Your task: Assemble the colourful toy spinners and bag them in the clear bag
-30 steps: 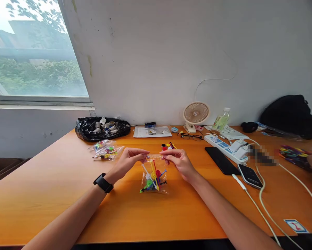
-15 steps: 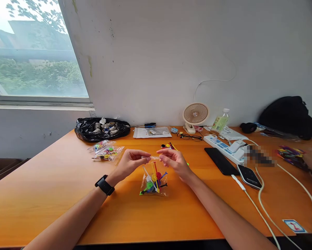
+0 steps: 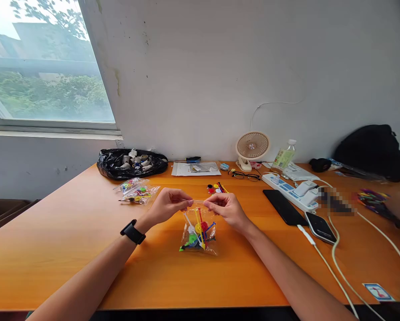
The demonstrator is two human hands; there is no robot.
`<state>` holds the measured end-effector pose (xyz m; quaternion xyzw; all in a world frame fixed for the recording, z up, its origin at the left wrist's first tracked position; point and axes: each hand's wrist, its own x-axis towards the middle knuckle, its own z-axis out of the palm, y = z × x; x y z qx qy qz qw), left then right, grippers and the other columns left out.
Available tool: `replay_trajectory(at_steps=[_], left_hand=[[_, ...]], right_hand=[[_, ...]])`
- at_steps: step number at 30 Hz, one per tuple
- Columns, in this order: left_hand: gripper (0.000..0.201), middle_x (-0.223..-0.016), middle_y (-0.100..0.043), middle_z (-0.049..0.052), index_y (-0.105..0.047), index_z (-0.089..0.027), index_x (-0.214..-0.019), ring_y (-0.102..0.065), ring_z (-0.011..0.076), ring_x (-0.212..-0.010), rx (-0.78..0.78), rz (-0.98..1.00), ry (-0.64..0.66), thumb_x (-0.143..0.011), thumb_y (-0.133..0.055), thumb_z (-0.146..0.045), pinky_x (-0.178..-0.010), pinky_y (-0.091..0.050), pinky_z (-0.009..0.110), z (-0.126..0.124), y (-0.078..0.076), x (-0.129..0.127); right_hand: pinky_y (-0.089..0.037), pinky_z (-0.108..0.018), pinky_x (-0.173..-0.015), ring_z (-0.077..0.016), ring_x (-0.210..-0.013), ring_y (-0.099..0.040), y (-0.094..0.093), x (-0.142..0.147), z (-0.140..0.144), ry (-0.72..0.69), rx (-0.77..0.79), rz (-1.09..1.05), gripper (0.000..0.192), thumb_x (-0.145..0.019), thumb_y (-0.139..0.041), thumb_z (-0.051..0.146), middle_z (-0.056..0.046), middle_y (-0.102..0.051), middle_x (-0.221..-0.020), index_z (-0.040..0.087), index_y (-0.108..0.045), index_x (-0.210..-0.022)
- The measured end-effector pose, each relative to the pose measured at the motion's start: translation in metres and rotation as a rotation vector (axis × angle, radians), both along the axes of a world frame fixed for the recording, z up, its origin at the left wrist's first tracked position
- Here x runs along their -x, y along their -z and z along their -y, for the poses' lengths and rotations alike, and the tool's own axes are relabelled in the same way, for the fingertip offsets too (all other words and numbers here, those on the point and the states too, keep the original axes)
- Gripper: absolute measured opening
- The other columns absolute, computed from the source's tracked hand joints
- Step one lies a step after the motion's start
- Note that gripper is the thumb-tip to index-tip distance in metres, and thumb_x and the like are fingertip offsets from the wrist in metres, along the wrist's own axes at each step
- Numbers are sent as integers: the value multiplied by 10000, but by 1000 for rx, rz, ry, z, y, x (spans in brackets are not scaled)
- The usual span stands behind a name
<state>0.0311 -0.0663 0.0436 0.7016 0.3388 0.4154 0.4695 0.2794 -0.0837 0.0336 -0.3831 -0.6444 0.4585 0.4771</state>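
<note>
A small clear plastic bag with several coloured plastic sticks and discs inside hangs a little above the orange table. My left hand pinches the bag's top edge at the left, and my right hand pinches the same edge at the right. A black watch sits on my left wrist. Loose coloured sticks lie just beyond my right hand. Two filled clear bags lie to the left, beyond my left hand.
At the back stand a black plastic bag of small parts, a white sheet, a small fan, glasses and a bottle. A power strip, two phones and white cables lie right. Another person's hand is at the far right edge.
My right hand's fingers opened off the bag's top half a second ago and have closed on the top edge again. The bag stays in place between both hands.
</note>
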Motion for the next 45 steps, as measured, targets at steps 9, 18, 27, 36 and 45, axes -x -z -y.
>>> replay_trajectory(at_steps=[9, 18, 27, 36, 45], left_hand=[[201, -856, -808, 93, -849, -150, -959, -699, 165, -740, 11, 84, -25, -846, -783, -303, -713, -567, 278, -4, 1, 6], [215, -835, -802, 81, -838, -156, -870, -699, 168, -751, 91, 101, -119, -795, -861, -356, -719, -556, 269, 8, -4, -5], [410, -1002, -786, 105, -791, -145, -1168, -719, 195, -898, -25, 107, -9, -860, -834, -413, -827, -587, 310, 12, 6, -11], [384, -951, -817, 121, -830, -131, -965, -727, 205, -825, 96, 59, 59, -856, -825, -500, -744, -563, 284, 14, 8, -16], [345, -912, -806, 88, -817, -162, -933, -688, 191, -793, -7, 53, -150, -889, -774, -502, -704, -508, 282, -1, 14, -6]], right_hand=[[-423, -262, -609, -126, -656, -556, 4, -3, -3, 41, 175, -272, 147, -705, -848, 290, -44, -736, -732, 216, -869, -830], [-427, -269, -659, -139, -726, -535, -1, -6, 1, -22, 79, -235, 100, -761, -735, 234, -31, -667, -777, 206, -829, -783], [-383, -268, -630, -120, -655, -492, -1, 5, 4, -46, -8, 77, 361, -857, -796, 509, 8, -588, -716, 162, -713, -799], [-273, -265, -544, -98, -586, -396, -2, 4, 6, -5, -32, 119, 426, -774, -864, 544, 25, -554, -627, 155, -701, -716], [-228, -272, -512, -88, -526, -338, -17, -24, -9, 166, 18, -151, 492, -713, -871, 634, 21, -503, -576, 175, -708, -645]])
